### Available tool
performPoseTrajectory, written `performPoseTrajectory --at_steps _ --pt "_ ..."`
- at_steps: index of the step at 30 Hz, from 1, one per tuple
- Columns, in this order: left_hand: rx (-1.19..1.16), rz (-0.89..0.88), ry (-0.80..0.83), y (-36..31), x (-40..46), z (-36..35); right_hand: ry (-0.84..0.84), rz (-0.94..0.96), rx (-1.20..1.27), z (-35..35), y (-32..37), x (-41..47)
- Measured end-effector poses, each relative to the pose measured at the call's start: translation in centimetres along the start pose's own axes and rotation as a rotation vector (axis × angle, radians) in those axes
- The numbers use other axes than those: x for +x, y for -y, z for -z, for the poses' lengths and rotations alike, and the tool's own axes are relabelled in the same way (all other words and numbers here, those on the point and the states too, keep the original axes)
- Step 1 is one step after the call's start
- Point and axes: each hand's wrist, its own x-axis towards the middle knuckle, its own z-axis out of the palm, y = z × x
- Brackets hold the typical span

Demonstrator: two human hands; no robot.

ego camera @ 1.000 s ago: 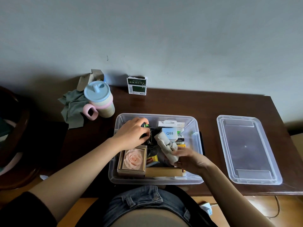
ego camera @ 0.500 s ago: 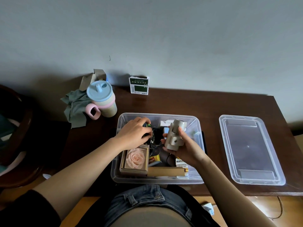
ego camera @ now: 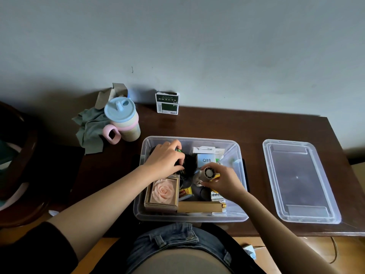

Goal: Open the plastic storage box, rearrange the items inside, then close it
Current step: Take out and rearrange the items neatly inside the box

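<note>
The clear plastic storage box (ego camera: pixel 242 186) stands open on the dark wooden table, with its lid (ego camera: pixel 298 180) lying flat to the right. My left hand (ego camera: pixel 165 159) reaches into the box's far left part and grips a dark bundle with a green bit (ego camera: pixel 187 162). My right hand (ego camera: pixel 225 181) holds a small beige fan-like device (ego camera: pixel 205 175) low over the middle of the box. Inside lie a rose gift box (ego camera: pixel 163 191), a white Q88 box (ego camera: pixel 206 160), a long brown carton (ego camera: pixel 199 207) and other small packets.
A pastel cup with a blue lid and pink handle (ego camera: pixel 123 120) stands at the back left beside a grey-green cloth (ego camera: pixel 88 131) and an open cardboard box (ego camera: pixel 111 93). A green-and-white packet (ego camera: pixel 167 103) leans against the wall. A dark chair (ego camera: pixel 17 165) sits left.
My right hand lifted the beige device out of the box, held it upright, then lowered and tipped it back down over the box's middle. My left hand stayed on the dark bundle.
</note>
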Motion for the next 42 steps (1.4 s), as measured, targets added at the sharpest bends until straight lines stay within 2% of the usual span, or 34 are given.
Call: performPoseTrajectory --at_steps 5,10,14,20,25,29,32,39,42 --pt "0.007 -0.004 -0.014 0.0 -0.2 0.1 -0.002 0.075 -0.393 -1.9 -0.4 0.7" --pt "0.002 0.002 -0.018 -0.1 -0.2 0.1 -0.013 0.077 -0.636 -3.2 -0.9 1.1" --pt "-0.006 -0.001 -0.028 -0.1 -0.2 0.0 -0.04 0.13 -0.643 -3.4 -1.2 0.9" --pt "-0.025 -0.006 -0.027 0.0 -0.3 0.0 -0.045 0.331 -0.67 -2.4 -0.7 0.5" --pt "-0.059 0.001 -0.031 -0.1 -0.5 0.0 0.017 0.239 -0.651 -3.0 -0.5 1.0" --pt "-0.056 0.011 -0.032 -0.1 -0.5 -0.1 -0.049 0.264 -0.713 -2.4 0.0 0.0" --pt "-0.062 0.007 -0.043 0.0 -0.4 -0.2 -0.153 0.272 -0.664 -1.6 0.1 -0.4" --pt "-0.134 0.058 -0.034 0.0 -0.3 -0.4 -0.11 0.191 -0.617 -1.4 0.1 0.0" --pt "-0.166 0.099 -0.007 0.0 0.0 -0.5 -0.144 0.159 -0.544 -0.6 0.0 -0.2"
